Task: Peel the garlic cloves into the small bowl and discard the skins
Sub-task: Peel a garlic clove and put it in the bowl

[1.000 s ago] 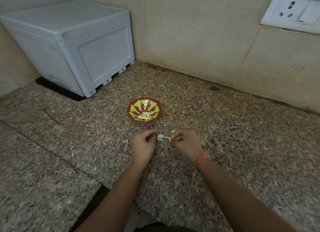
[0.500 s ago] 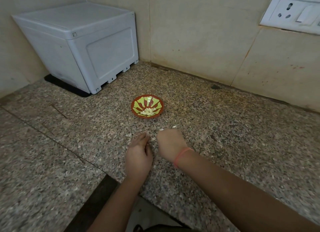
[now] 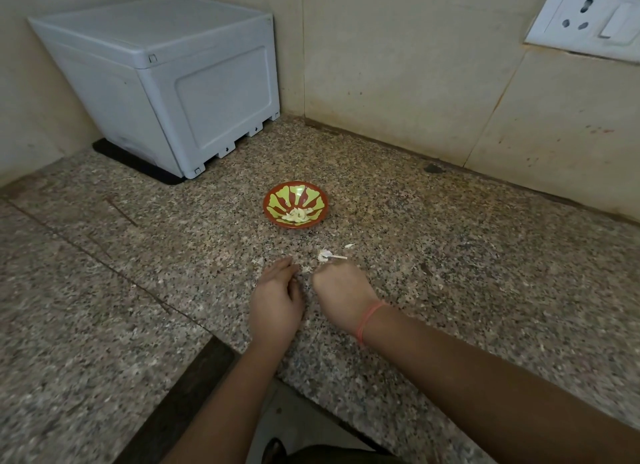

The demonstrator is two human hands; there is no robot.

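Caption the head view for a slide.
Left hand and right hand at the counter by garlic skins; peeled cloves in the bowl.

**Hands on the granite, bowl beyond**

We see the left hand lying flat on the speckled counter, fingers loose. Beside it the right hand, a pink thread at its wrist, is curled knuckles-up; we cannot tell whether it pinches anything. A scrap of garlic skin lies just beyond its knuckles, a smaller scrap just past. Farther on stands the small bowl, peeled cloves in it. A white box sits in the corner.
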